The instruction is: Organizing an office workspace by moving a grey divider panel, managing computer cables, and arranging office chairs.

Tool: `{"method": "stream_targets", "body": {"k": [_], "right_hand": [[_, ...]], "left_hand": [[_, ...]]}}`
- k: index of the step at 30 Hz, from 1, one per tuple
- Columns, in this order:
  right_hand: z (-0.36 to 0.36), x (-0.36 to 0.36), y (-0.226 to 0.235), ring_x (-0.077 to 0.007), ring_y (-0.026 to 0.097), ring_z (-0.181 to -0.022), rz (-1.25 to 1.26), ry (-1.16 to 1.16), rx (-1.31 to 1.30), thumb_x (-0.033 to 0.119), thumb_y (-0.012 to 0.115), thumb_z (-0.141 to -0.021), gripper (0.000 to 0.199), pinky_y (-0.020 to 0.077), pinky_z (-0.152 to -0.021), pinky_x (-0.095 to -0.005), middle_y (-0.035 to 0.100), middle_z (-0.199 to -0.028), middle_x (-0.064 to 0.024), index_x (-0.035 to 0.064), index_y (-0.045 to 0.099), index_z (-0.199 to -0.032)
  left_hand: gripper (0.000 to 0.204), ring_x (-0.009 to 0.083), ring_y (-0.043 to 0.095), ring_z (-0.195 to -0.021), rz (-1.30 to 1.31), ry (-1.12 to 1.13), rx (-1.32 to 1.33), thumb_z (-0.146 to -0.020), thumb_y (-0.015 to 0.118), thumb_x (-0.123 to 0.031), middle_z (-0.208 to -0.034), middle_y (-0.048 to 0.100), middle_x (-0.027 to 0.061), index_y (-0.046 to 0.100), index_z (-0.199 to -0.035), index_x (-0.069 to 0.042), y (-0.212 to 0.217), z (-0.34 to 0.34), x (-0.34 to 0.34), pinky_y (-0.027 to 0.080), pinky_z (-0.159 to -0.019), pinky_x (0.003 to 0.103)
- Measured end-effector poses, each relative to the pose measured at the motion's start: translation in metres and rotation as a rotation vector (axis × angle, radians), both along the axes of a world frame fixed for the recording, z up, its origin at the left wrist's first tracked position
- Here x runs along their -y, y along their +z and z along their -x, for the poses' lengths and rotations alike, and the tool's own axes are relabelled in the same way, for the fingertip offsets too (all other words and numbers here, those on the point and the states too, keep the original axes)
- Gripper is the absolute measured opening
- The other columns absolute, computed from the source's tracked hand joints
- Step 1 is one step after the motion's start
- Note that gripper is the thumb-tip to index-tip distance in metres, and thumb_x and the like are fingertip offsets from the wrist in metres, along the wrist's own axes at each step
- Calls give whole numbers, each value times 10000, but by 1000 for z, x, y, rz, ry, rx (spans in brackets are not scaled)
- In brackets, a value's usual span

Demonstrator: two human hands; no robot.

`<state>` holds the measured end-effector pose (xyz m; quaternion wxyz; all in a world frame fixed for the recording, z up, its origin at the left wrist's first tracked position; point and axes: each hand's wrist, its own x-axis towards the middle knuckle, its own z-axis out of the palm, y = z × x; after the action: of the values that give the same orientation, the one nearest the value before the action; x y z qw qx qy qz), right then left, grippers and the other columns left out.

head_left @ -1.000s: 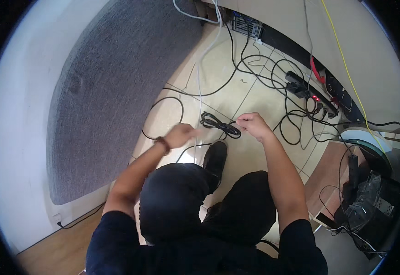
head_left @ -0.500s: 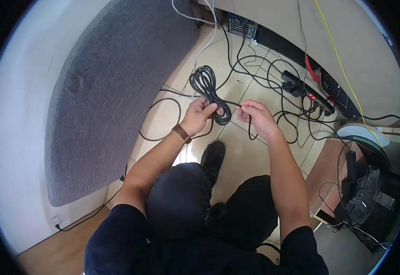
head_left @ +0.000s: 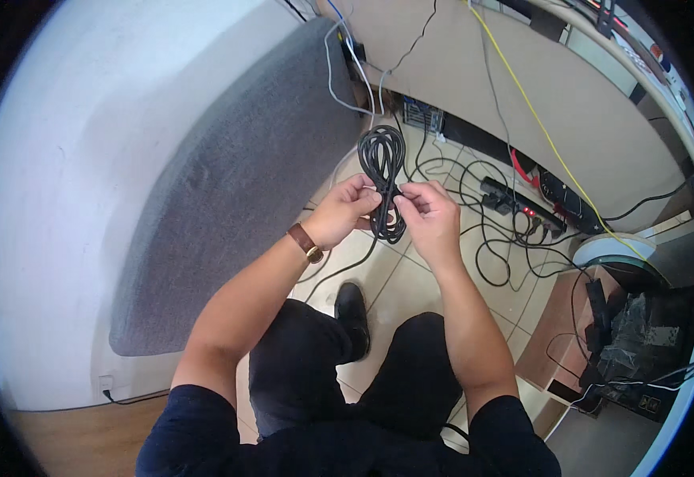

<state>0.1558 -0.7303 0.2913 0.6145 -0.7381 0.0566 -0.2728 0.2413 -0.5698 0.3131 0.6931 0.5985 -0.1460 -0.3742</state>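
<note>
I see a pale tiled floor [head_left: 398,286] strewn with loose black cables [head_left: 490,238], a grey fabric partition [head_left: 227,199] on the left against a white wall [head_left: 68,175], and a beige desk panel [head_left: 554,87] above a power strip [head_left: 522,208].

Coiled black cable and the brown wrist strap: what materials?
Coiled black cable: probably rubber or PVC jacket, matte with a faint sheen, bending in smooth loops between left hand and right hand. Brown wrist strap: looks like leather, dull finish, with a gold-toned metal piece.
</note>
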Motion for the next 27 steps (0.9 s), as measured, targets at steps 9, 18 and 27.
{"method": "stream_targets", "body": {"k": [9, 18, 27], "right_hand": [[6, -9, 17, -164, 653, -841, -81, 2, 45, -8, 720, -788, 346, 554, -740, -267, 615, -933, -79, -10, 645, -1125], [2, -21, 20, -119, 606, -768, -64, 18, 26, -28, 716, -791, 364, 527, -700, -249, 609, -891, -60, -5, 631, -1144], [-3, -27, 3, -42, 556, -694, -166, 67, 9, -32, 671, -861, 104, 454, -640, -199, 605, -760, 11, 11, 580, -888]], "left_hand": [[44, 116, 624, -860, 34, 100, -32, -998, 530, -143, -966, 594, 0, 505, -1024, -116, 20, 7, 13, 596, -741, 375], [114, 96, 621, -817, 91, -6, 33, -969, 589, -150, -942, 602, 0, 503, -1033, -113, -7, -10, -5, 564, -681, 285], [115, 84, 627, -750, 144, 32, -16, -955, 590, -112, -894, 614, -5, 499, -1024, -116, -7, -13, -8, 550, -632, 265]]}}
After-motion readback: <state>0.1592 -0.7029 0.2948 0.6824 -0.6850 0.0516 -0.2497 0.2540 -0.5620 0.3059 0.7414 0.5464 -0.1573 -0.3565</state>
